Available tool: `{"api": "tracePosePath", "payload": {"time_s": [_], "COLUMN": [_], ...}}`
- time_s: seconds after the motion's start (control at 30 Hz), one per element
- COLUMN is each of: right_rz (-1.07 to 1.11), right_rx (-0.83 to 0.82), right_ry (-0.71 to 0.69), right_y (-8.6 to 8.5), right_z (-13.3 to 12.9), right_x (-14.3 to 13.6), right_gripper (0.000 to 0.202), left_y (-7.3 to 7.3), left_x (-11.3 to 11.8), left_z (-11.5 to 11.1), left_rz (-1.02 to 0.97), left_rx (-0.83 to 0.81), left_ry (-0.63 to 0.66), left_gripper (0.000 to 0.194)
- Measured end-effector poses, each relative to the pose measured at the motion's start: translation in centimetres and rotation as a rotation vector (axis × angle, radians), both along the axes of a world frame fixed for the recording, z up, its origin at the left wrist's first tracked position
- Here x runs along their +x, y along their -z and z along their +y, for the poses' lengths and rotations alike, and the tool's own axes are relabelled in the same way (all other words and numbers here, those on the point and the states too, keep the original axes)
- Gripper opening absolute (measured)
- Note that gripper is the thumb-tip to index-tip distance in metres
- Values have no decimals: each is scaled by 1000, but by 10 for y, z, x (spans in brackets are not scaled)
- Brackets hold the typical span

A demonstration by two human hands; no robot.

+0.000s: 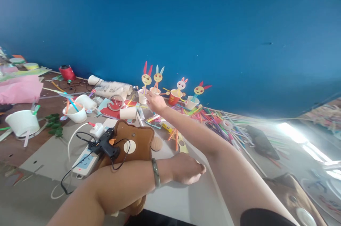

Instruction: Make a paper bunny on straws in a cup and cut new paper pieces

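Note:
My right hand point(157, 102) reaches to the back of the table, its bent fingers at the side of a white paper cup point(142, 97). From that cup rises a yellow-faced rabbit figure with red ears point(146, 79). Just behind the hand, a second cup holds a blue-eared rabbit point(158, 77). To the right stand a red paper cup point(174, 97) with a pink-eared rabbit and a white cup point(192, 103) with a red-eared one. My left hand point(188, 169), below a bangle, is closed low over the pale board; the inside of its fingers is hidden.
A black glue gun point(108, 145) lies across a white power strip point(85, 160), beside a brown pouch point(133, 137). White cups point(22, 123) and pink paper point(21, 89) are at left. Coloured sticks point(213, 119) and a dark phone-like slab point(262, 142) lie right. A blue wall point(170, 23) stands behind.

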State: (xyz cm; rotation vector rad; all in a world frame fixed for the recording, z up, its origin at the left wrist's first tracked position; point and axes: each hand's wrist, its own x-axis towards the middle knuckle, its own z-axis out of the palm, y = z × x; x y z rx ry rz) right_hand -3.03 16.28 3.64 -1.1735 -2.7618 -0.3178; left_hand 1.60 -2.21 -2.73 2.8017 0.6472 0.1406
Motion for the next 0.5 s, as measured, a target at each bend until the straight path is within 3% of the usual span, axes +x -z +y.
{"api": "tracePosePath", "payload": {"time_s": [0.2,0.5], "right_rz": [-105,-101], "right_rx": [-17,-26], "right_ry": [123,92], "right_y": [-1,-7], "right_z": [1,13], "right_x": [-40,-55], "right_gripper": [51,48], "left_y": [-2,5], "left_x": [3,6], "left_z": [1,2], "left_rz": [69,22], "left_rx": [36,-11], "left_ry": [30,42], "left_gripper": [21,20]}}
